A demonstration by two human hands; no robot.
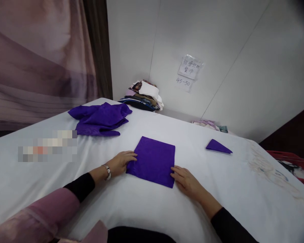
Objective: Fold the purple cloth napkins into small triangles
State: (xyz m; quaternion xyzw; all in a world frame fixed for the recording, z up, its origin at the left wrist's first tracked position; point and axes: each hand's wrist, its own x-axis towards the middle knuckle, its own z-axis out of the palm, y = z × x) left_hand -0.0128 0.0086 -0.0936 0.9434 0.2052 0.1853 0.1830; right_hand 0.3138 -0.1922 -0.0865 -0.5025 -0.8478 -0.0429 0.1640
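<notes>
A purple cloth napkin (155, 162) lies flat as a folded square on the white-covered table, its corners slightly turned towards me. My left hand (120, 163) rests at its left edge, fingers stretched out over the cloth. On the opposite side, the fingertips of my right hand (184, 179) touch the right edge, with the fingers extended and the palm beside the cloth. Neither hand grips the fabric.
A loose heap of purple cloths (102, 118) lies at the back left. To the right sits a purple napkin folded into a narrow triangle (218, 146). Stacked clothes (144, 96) stand behind the table's far edge, by the wall. A pixelated patch covers something at the left.
</notes>
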